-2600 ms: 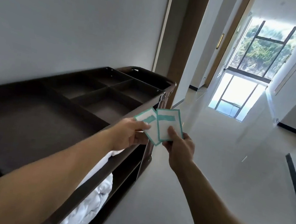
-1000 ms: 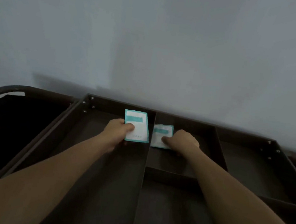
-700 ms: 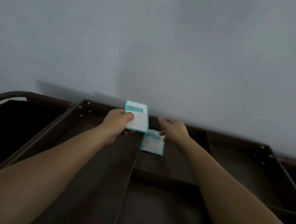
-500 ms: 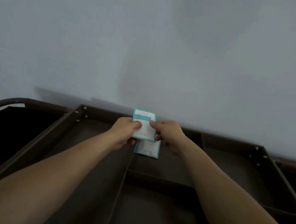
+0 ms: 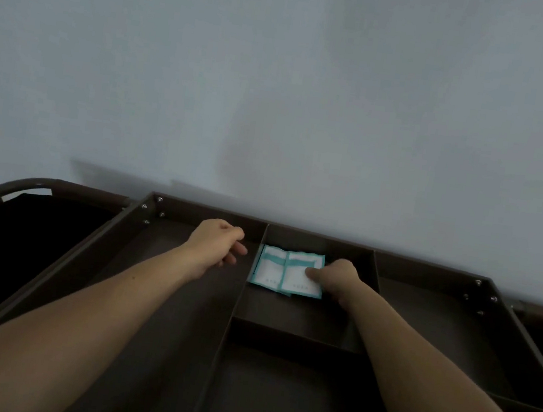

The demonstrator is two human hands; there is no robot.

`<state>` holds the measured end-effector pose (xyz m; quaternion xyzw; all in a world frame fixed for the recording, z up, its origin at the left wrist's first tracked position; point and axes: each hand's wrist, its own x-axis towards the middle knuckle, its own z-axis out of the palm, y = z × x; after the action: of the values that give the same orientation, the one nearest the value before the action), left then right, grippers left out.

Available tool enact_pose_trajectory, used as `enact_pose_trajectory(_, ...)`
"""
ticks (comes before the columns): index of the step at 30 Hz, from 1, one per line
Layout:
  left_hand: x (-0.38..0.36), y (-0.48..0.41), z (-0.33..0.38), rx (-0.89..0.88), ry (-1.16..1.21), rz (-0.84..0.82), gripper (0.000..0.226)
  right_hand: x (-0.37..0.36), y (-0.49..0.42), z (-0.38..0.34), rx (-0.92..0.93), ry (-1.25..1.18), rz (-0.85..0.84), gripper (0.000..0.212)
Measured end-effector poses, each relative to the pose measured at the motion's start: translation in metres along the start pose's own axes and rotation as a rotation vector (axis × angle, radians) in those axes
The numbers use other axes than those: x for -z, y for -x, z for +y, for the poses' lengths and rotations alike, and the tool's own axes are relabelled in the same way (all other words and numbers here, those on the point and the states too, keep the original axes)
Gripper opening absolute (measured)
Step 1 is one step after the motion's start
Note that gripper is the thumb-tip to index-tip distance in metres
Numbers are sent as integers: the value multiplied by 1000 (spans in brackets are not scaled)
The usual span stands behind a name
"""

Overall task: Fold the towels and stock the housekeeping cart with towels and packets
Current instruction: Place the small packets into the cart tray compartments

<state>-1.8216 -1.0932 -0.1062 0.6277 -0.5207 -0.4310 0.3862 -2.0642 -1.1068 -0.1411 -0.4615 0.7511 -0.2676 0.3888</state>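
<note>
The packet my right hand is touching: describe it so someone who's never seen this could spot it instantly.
On the dark cart tray against the wall, find the small far middle compartment, where two teal-bordered white packets lie flat. It is the right packet, overlapping the edge of the left packet, with the right hand touching it.

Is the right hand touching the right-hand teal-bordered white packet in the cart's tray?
Touching. The head view shows the right hand with a curled fingertip on the right-hand teal-bordered white packet, with no gap between them.

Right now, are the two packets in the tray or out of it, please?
In: both packets lie flat on a compartment floor, the right hand holding one.
</note>
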Motion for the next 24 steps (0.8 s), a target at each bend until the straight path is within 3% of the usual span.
enact_pose_trajectory(2, 3, -1, -5, 7, -7, 7, 12, -3, -4, 2, 9, 120, 4, 45)
enact_pose_trajectory(7, 10, 2, -15, 32, -17, 18, 12, -3, -1, -11, 70, 465, 17, 46)
enact_pose_trajectory(16, 20, 23, -11, 17, -97, 68, 10, -5, 5, -10, 106, 502, 43, 46)
enact_pose_trajectory(18, 24, 30, -8, -13, -186, 93, 10, -2, 11, -15, 145, 507, 77, 39)
enact_pose_trajectory(20, 30, 37, -8, -52, -382, 116, 15, -2, 19, -23, 207, 542, 130, 47)
enact_pose_trajectory(24, 44, 58, -11, -50, -656, 168, 49, -21, 42, -46, 390, 660, 131, 61)
